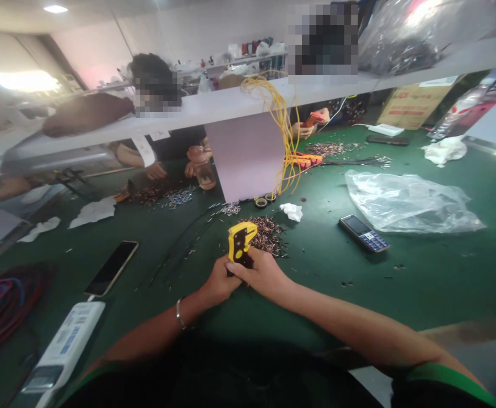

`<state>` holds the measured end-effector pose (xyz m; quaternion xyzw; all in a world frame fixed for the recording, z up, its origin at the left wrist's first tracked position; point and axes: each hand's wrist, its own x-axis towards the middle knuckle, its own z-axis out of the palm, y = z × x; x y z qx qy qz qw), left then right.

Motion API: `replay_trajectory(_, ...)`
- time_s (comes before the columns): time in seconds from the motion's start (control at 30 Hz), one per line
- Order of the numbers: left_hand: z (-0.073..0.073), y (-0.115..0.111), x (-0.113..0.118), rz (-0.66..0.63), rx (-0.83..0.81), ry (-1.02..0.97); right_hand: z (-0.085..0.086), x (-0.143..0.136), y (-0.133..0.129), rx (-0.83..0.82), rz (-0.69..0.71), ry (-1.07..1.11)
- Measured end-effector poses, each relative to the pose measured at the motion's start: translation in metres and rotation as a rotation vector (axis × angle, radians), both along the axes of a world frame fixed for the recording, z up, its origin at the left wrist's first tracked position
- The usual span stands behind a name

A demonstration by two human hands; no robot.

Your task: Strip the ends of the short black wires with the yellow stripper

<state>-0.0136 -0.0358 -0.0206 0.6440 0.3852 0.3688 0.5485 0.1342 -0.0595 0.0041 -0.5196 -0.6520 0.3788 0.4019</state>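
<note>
- Left hand [221, 283]: closed around the lower part of the stripper [240, 243], a yellow-and-black tool; bracelet [179, 313] on that wrist.
- Right hand [267, 273]: also grasping the stripper's lower part, thumb toward the left hand; the two hands meet there. Cannot tell whether a wire sits in the tool.
- Stripper: held up over the counter [324, 277], head upward, centre of view, in front of the scraps [271, 235], a copper-coloured and dark pile.
- Past the scraps: tissue [291, 212], two tape rolls [261, 202] side by side, silvery bits [229, 209].
- Black wires [166, 243] run along the counter, left of the scraps.
- Left side: smartphone [112, 269] lying flat, power strip [67, 337] just beside its near end, red and blue cable coil [1, 311] by the edge.
- Right side: keypad phone [363, 233], face up; clear bag [409, 204] flat behind it.
- Yellow wires [279, 119] hang over the shelf [217, 107], in front of the panel's [245, 161] right side.
- Beyond the shelf: a co-worker's hands [304, 130] with a red tool [314, 118]; another co-worker's hand [156, 171] near the jar [205, 175], far left of the panel.
</note>
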Motion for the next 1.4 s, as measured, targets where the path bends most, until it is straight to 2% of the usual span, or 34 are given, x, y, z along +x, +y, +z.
replay_trajectory(0.07,0.004,0.0,0.0,-0.065,-0.067,-0.029,0.007,0.015,-0.003,0.066,0.002,-0.067)
replay_trajectory(0.17,0.008,-0.001,0.0,-0.116,-0.183,-0.119,0.014,0.046,-0.002,0.352,-0.221,-0.049)
replay_trajectory(0.27,0.01,-0.001,-0.001,-0.148,-0.247,-0.168,0.016,0.074,0.011,0.439,-0.317,-0.052)
replay_trajectory(0.4,0.012,-0.001,-0.002,-0.217,-0.28,-0.157,0.011,0.091,0.031,0.269,-0.208,0.002)
replay_trajectory(0.57,0.013,-0.002,-0.001,-0.237,-0.351,-0.157,0.007,0.09,0.037,0.135,-0.058,0.124)
replay_trajectory(0.73,0.013,0.0,-0.002,-0.192,-0.445,-0.206,0.002,0.088,0.036,0.051,-0.062,0.182)
replay_trajectory(0.87,0.015,0.002,-0.004,-0.271,-0.485,-0.231,-0.002,0.088,0.035,-0.034,-0.059,0.275)
replay_trajectory(1.0,0.02,0.004,-0.005,-0.273,-0.486,-0.239,-0.006,0.09,0.033,-0.091,0.015,0.322)
replay_trajectory(1.1,0.022,0.006,-0.005,-0.276,-0.512,-0.259,-0.009,0.092,0.033,-0.09,-0.041,0.331)
replay_trajectory(1.27,0.022,0.012,-0.006,-0.25,-0.456,-0.311,-0.013,0.093,0.034,-0.098,-0.087,0.379)
replay_trajectory(1.4,0.021,0.016,-0.004,-0.205,-0.423,-0.328,-0.014,0.086,0.028,-0.139,-0.046,0.413)
